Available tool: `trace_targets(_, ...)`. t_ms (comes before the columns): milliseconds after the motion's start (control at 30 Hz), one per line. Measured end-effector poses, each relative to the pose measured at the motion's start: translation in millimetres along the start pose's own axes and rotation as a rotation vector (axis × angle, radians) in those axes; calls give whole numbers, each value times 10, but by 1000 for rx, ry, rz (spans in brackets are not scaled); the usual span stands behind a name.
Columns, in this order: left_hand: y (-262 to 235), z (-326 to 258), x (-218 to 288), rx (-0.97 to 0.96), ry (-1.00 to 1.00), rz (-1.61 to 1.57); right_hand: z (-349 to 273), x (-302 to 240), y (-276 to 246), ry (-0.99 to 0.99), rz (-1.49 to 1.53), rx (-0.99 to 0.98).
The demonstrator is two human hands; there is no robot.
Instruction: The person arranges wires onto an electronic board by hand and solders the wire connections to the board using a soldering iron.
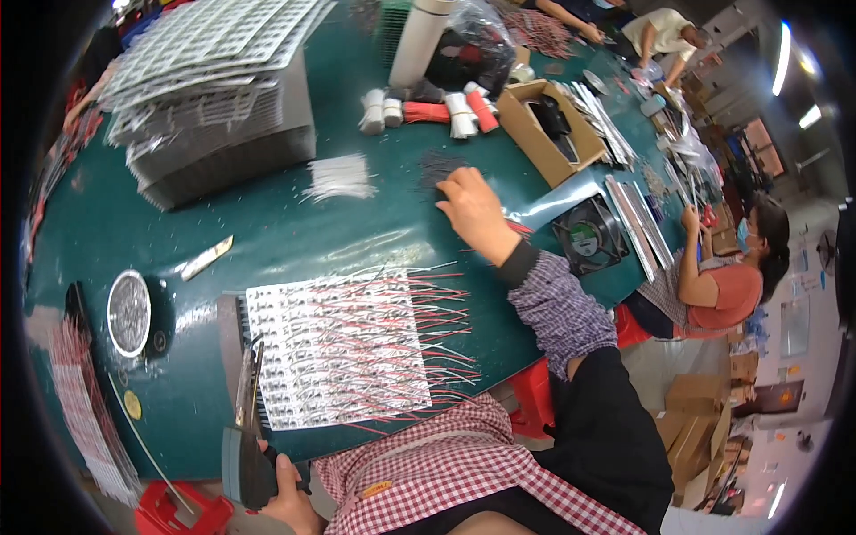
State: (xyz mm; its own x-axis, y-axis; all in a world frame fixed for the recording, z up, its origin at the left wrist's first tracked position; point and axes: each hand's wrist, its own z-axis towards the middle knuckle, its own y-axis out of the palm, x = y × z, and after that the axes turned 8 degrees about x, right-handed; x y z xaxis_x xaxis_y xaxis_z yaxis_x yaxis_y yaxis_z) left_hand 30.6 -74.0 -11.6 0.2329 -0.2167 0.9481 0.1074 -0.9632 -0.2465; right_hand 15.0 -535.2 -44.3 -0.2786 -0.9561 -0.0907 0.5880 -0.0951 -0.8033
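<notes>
My left hand [290,499] is wrapped round the black handle of a pistol-shaped tool, like a soldering gun [243,459], with a dark body and a long metal nose. Its nose points at the left edge of a white circuit board panel [294,357]. Rows of red and white wires [437,325] lie across this panel and stick out past its right side. Farther off, my right hand [479,217] has its fingers bent down together at the near edge of a pile of short black wires [437,162]; its fingertips are partly hidden. Some red wires [519,229] lie beside the wrist.
A tall stack of panels [223,116] stands far left. Near it are white wires [341,176], wire bundles [426,112], a cardboard box [544,134] and a fan [588,234]. Left lie a round dish [129,312] and a wired panel stack [85,401]. A co-worker [722,276] sits right.
</notes>
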Motion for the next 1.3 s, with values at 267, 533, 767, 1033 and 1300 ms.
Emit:
trace_targets(267,-194,160,-199,-81,41,258,123,10,423,-141,-270,59)
trace_targets(533,-690,597,-695,-388,671,1063,122,-36,294,-84,-229,95)
trace_targets(767,-478,612,-328,-870,83,762,44,31,382,123,-5,53)
trace_targets(1033,-429,394,-230,-549,117,792,185,65,164,124,2,67)
trace_targets(1300,-243,230,-66,-271,8,460,315,151,55,-10,210,-34)
